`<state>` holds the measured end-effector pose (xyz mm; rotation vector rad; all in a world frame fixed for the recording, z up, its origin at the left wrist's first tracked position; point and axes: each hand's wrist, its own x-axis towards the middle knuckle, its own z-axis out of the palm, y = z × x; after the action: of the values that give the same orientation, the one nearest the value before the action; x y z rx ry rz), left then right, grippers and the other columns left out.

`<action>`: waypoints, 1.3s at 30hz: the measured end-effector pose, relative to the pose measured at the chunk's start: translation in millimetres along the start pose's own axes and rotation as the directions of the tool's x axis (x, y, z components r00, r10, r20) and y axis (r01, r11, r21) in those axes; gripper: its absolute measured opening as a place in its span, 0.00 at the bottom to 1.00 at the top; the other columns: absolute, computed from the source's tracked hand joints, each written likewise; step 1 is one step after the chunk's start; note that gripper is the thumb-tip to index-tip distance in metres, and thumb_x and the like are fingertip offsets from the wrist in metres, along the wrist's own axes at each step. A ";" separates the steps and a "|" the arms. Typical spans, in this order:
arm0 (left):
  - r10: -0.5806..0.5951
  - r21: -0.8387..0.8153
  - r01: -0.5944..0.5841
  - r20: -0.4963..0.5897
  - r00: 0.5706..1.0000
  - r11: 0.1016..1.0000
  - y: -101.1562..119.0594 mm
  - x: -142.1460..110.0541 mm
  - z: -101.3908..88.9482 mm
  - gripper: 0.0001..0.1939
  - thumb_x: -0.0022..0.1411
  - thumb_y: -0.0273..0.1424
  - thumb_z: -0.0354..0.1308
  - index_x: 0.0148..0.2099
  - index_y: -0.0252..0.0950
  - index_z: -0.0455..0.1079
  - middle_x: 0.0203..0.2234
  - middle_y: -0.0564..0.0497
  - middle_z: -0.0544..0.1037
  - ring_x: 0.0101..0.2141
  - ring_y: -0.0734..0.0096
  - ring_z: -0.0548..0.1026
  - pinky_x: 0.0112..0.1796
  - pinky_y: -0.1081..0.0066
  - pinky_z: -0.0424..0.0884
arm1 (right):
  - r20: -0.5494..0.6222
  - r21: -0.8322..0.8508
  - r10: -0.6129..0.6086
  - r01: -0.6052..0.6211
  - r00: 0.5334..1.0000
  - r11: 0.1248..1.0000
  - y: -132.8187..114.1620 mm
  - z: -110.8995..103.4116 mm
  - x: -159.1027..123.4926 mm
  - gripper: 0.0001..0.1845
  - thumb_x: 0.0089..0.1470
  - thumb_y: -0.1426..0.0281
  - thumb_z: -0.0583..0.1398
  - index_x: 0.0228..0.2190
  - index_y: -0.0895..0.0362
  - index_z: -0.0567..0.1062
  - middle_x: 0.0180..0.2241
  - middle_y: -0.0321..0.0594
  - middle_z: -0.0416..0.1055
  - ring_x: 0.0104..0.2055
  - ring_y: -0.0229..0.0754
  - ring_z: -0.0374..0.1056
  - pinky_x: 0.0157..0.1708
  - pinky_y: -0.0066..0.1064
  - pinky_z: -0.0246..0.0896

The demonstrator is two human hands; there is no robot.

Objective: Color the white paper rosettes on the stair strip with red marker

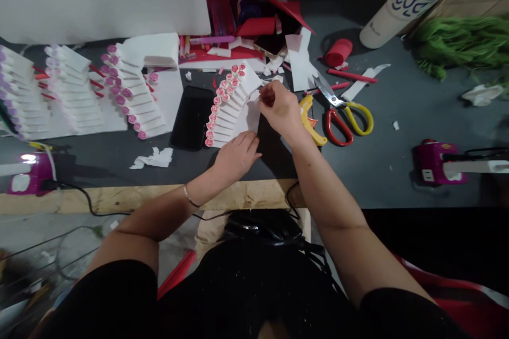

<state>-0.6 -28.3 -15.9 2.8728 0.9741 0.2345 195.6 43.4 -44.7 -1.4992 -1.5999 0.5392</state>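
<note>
My left hand (237, 153) lies flat, fingers together, pressing the near edge of a white paper sheet (243, 122) that carries a curved row of white paper strips tipped with small pink rolled flowers (222, 103). My right hand (280, 108) hovers over the sheet's right edge with fingers curled in a pinch on something small that I cannot make out. A black phone (193, 116) lies just left of the sheet.
Several finished rows of strips with pink and purple flowers (127, 95) lie at the left. Scissors with red and yellow handles (344, 114), a yellow glue gun (312, 122), red paper rolls (338, 52), an open red box (254, 16), pink devices (433, 161) and green yarn (457, 42) surround the work.
</note>
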 end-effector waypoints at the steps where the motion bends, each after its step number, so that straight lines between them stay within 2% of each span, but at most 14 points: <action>1: -0.004 -0.011 0.004 -0.006 1.000 1.000 -1.0 0.0 1.1 0.18 0.76 0.32 0.59 0.61 0.25 0.73 0.55 0.31 0.81 0.58 0.49 0.79 0.55 0.58 0.79 | 0.000 0.008 -0.001 0.001 1.000 1.000 1.3 1.0 0.8 0.16 0.55 0.77 0.60 0.44 0.51 0.72 0.39 0.38 0.79 0.41 0.42 0.75 0.46 0.40 0.74; 6: 0.002 -0.010 -0.002 -0.025 1.000 1.000 -4.0 0.8 2.3 0.19 0.75 0.34 0.61 0.60 0.24 0.74 0.54 0.31 0.81 0.57 0.49 0.79 0.54 0.58 0.80 | 0.009 -0.008 -0.037 0.037 0.999 0.999 9.1 5.2 3.2 0.23 0.57 0.78 0.59 0.52 0.48 0.67 0.40 0.36 0.78 0.40 0.42 0.75 0.45 0.40 0.75; 10: 0.007 0.015 -0.007 -0.018 1.000 1.000 -3.4 1.8 0.1 0.18 0.74 0.33 0.63 0.59 0.24 0.75 0.53 0.33 0.81 0.56 0.49 0.80 0.54 0.59 0.80 | 0.007 -0.050 -0.079 0.079 0.997 0.996 9.4 8.0 3.2 0.21 0.61 0.76 0.58 0.53 0.47 0.65 0.40 0.36 0.78 0.41 0.43 0.76 0.45 0.41 0.76; 17: 0.009 -0.042 -0.011 -0.029 1.000 0.999 -3.2 1.7 0.1 0.17 0.74 0.31 0.62 0.59 0.24 0.74 0.53 0.31 0.81 0.57 0.49 0.79 0.55 0.56 0.80 | -0.004 -0.076 -0.096 0.095 0.995 0.993 10.5 12.3 5.4 0.22 0.60 0.78 0.56 0.52 0.47 0.62 0.41 0.37 0.78 0.42 0.43 0.76 0.45 0.42 0.76; 22: -0.003 -0.067 0.000 -0.037 0.999 0.998 -2.5 1.0 2.4 0.18 0.74 0.31 0.63 0.60 0.24 0.73 0.55 0.30 0.80 0.60 0.47 0.77 0.58 0.55 0.80 | 0.023 -0.029 -0.089 0.089 0.996 0.996 14.5 12.5 4.7 0.20 0.64 0.72 0.57 0.55 0.46 0.62 0.46 0.39 0.80 0.41 0.43 0.77 0.45 0.43 0.77; 28: -0.023 -0.055 0.024 0.020 1.000 0.998 -1.1 0.4 -1.3 0.17 0.76 0.31 0.60 0.61 0.26 0.73 0.58 0.32 0.79 0.62 0.48 0.76 0.58 0.54 0.80 | -0.013 0.008 -0.038 0.039 0.999 0.999 6.5 12.6 -0.9 0.25 0.59 0.75 0.58 0.56 0.47 0.65 0.45 0.41 0.81 0.40 0.45 0.76 0.46 0.45 0.77; 32: -0.036 -0.054 0.039 0.053 0.998 0.998 -2.2 1.8 -5.0 0.16 0.76 0.27 0.55 0.61 0.27 0.72 0.59 0.32 0.78 0.64 0.48 0.74 0.60 0.53 0.79 | -0.011 0.023 -0.022 0.022 1.000 0.999 3.7 11.8 -1.6 0.25 0.57 0.75 0.58 0.55 0.47 0.66 0.45 0.41 0.81 0.40 0.46 0.76 0.46 0.47 0.76; 39: -0.019 -0.038 0.020 0.028 0.999 0.999 -5.4 3.2 -2.8 0.17 0.75 0.25 0.51 0.61 0.26 0.73 0.58 0.31 0.79 0.62 0.48 0.75 0.59 0.52 0.79 | -0.008 0.017 -0.001 0.001 1.000 1.000 5.3 13.1 1.1 0.24 0.59 0.74 0.59 0.55 0.46 0.67 0.45 0.41 0.81 0.41 0.45 0.76 0.48 0.46 0.75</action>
<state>-1.8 -21.9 -13.5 2.8234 0.9814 0.2092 188.2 48.5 -55.6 -1.4861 -1.5863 0.5441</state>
